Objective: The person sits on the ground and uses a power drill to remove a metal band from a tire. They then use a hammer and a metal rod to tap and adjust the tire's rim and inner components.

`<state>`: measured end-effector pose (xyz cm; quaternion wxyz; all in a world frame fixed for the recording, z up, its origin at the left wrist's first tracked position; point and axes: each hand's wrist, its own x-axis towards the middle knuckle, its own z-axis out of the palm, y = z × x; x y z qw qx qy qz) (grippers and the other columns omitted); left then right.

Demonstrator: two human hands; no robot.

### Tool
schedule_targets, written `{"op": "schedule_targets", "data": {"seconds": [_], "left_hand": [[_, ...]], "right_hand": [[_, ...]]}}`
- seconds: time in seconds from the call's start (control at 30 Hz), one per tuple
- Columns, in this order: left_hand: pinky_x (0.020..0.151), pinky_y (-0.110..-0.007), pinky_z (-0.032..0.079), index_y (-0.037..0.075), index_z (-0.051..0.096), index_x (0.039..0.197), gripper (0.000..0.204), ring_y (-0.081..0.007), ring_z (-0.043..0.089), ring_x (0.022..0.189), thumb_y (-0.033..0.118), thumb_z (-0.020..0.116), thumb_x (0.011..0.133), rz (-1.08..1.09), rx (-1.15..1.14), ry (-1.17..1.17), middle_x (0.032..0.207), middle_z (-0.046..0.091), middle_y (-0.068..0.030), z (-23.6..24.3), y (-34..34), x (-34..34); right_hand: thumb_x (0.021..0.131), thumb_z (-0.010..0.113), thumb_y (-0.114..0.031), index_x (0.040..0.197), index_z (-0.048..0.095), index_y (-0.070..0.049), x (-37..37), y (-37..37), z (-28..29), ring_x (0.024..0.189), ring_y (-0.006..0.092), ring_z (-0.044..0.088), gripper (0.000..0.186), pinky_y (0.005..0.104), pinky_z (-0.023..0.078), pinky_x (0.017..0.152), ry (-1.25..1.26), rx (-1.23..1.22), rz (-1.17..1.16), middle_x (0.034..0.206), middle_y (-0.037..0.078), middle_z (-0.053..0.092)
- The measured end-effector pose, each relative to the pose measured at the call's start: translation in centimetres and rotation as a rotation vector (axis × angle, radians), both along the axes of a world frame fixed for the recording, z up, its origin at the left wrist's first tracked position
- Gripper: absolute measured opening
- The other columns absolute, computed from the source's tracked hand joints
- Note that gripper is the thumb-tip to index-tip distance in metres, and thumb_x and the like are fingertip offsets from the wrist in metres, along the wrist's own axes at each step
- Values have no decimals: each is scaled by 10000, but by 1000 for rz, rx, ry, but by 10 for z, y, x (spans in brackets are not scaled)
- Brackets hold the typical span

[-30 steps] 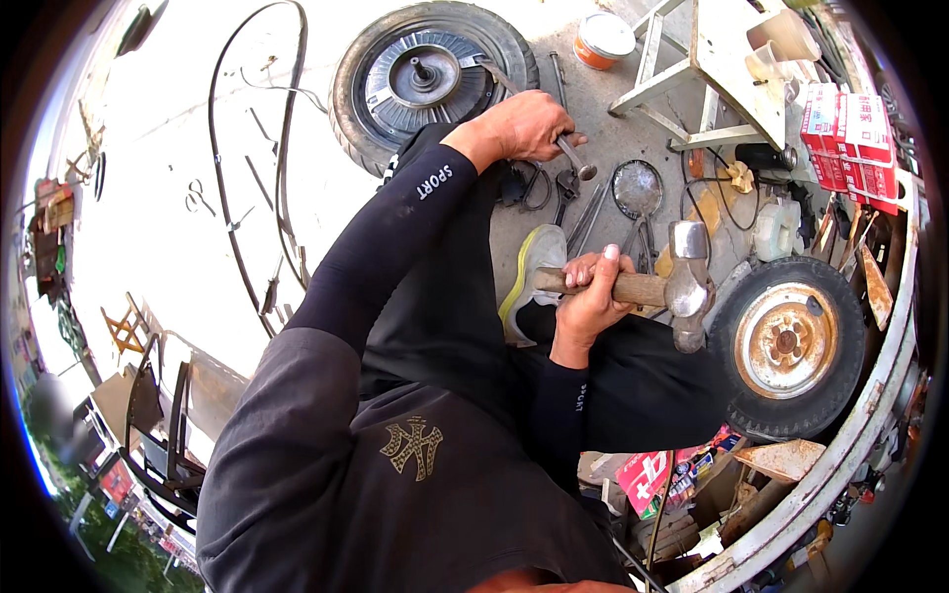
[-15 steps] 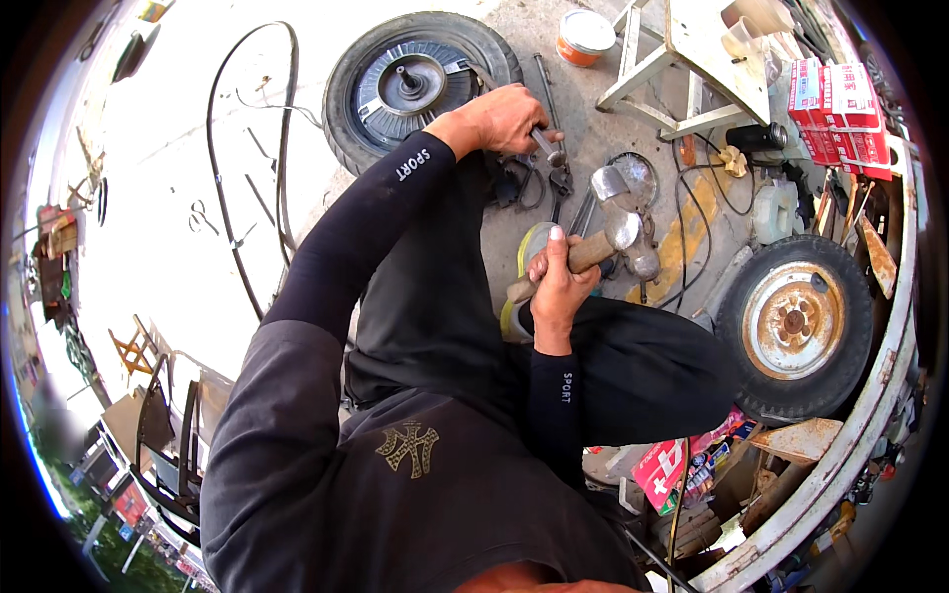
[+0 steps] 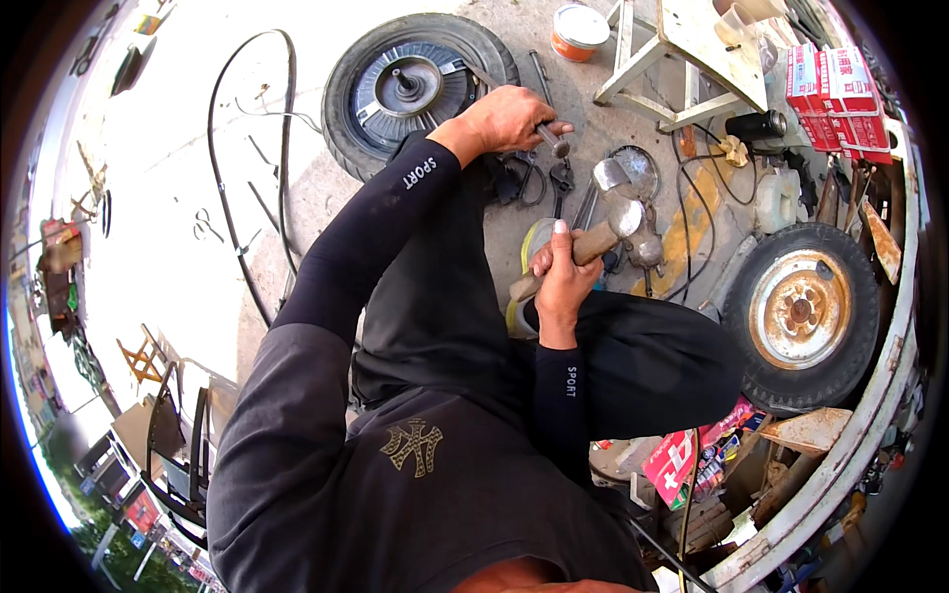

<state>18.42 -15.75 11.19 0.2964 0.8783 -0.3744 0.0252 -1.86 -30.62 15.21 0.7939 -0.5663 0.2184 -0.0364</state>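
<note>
In my left hand (image 3: 502,117) is a metal chisel (image 3: 553,140); its struck end sticks out to the right past my fingers. The chisel's other end reaches up to the edge of a motor wheel (image 3: 348,74), which lies flat with its axle (image 3: 401,79) pointing up. My fingers are wrapped around the shank. Lower and to the right, my right hand (image 3: 565,282) grips the wooden handle of a hammer (image 3: 625,214), thumb along the wood. The hammer's steel head is apart from the chisel. Behind it lies a round metal dish (image 3: 638,170).
Wrenches (image 3: 560,183) lie on the ground between my hands. A white stool (image 3: 682,49) and an orange-and-white tub (image 3: 579,32) stand ahead. Right are a rusty-rimmed wheel (image 3: 860,306), red boxes (image 3: 838,94) and a plastic jug (image 3: 776,205). A black hose (image 3: 215,148) loops at left.
The view has shifted slightly. Both hands keep their holds, and the hammer stays near the same place, apart from the chisel.
</note>
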Motion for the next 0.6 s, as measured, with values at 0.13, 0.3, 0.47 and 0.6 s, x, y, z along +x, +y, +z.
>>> {"op": "schedule_targets", "data": {"seconds": [0.13, 0.3, 0.47, 0.6], "left_hand": [[650, -467, 492, 15, 638, 750, 286, -392, 615, 729, 263, 704, 875, -70, -14, -28, 727, 612, -179, -4, -3, -3], [694, -465, 508, 34, 669, 815, 190, -376, 640, 777, 217, 720, 800, 13, 47, 15, 754, 651, -155, -1, -6, 0], [722, -464, 520, 48, 687, 859, 186, -367, 654, 807, 185, 734, 743, 2, 57, 28, 788, 673, -147, 0, -10, -1], [720, -465, 522, 51, 687, 858, 188, -366, 656, 800, 197, 726, 746, 16, 57, 6, 795, 677, -147, -7, -12, -1]], "right_hand": [[958, 648, -143, 715, 472, -43, 0, -2, 1, 428, 98, 456, 317, 263, 372, 412, 10, 26, -9, 544, 13, 476], [955, 651, -140, 714, 467, -48, 1, -5, 0, 429, 97, 457, 316, 263, 367, 403, 2, -12, -1, 544, 10, 476], [957, 651, -150, 716, 472, -51, 1, -8, -2, 429, 95, 458, 316, 261, 368, 405, 7, 10, -16, 539, 7, 474], [962, 649, -164, 705, 473, -54, 1, -6, 0, 430, 95, 456, 330, 259, 366, 410, 32, 8, -26, 537, 5, 471]]}}
